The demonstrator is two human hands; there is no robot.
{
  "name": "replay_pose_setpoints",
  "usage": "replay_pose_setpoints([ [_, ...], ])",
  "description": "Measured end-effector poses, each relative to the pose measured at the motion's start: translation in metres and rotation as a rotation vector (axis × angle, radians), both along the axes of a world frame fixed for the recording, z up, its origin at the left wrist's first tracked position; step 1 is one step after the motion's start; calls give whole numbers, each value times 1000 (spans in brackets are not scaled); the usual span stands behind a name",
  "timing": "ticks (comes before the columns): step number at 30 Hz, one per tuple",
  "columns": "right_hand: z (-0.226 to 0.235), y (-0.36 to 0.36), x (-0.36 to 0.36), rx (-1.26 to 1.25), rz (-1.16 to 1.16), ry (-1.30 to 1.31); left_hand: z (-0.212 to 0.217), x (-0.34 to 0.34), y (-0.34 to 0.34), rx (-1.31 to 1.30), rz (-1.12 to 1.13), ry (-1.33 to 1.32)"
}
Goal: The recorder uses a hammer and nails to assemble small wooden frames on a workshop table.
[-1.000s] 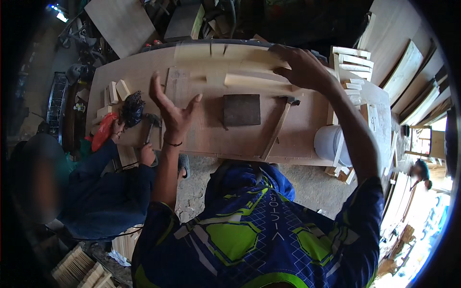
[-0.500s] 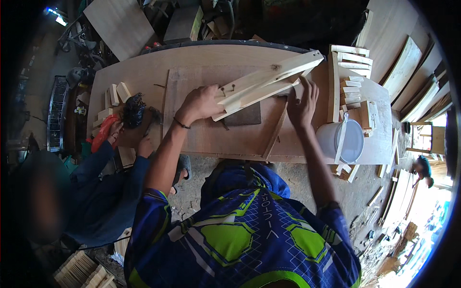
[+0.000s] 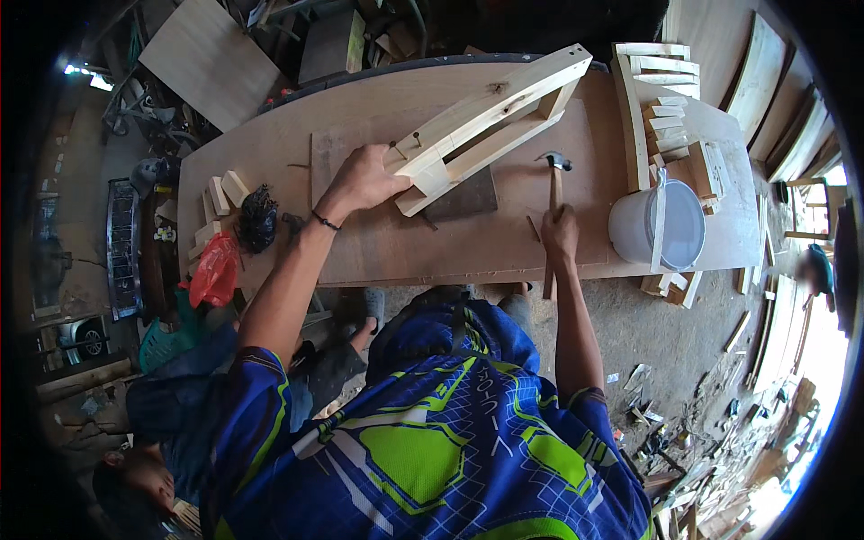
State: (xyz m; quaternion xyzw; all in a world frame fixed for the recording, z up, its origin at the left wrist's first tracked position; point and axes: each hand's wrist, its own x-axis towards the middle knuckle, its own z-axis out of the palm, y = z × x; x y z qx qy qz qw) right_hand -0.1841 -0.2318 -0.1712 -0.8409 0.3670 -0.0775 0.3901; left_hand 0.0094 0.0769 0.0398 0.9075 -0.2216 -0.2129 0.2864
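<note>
My left hand [image 3: 367, 180] grips the near left end of a pale wooden frame [image 3: 486, 106], which slants up to the far right over the worktable. Two nails [image 3: 406, 145] stick up from the frame's top close to my fingers. In my right hand [image 3: 561, 236] is a claw hammer [image 3: 555, 184], held by its wooden handle, its dark metal head pointing away from me. The hammer is apart from the frame, to its right. A dark flat block [image 3: 468, 198] lies partly hidden under the frame's near end.
A white bucket [image 3: 630, 229] stands at the table's right, beside stacked wood offcuts [image 3: 666, 126]. On the left are a black plastic bundle [image 3: 257, 220], a red plastic bag [image 3: 214, 270] and small wood blocks [image 3: 216, 196]. Another person [image 3: 180, 396] is low at the left.
My right hand has left the frame's far part and now holds the hammer by its handle, nearer to me. My left hand stays on the frame. The other person has bent away from the table.
</note>
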Motion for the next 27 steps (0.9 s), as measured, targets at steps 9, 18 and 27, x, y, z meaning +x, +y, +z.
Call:
replay_pose_setpoints([
  [9,203,61,-45,494,180,-485,-1,-4,3,28,37,-53],
  [18,278,75,-2,-128,755,-30,-9,-8,0,-55,21,-149],
  [27,356,-133,-123,-514,523,-626,0,-13,11,41,58,-84],
])
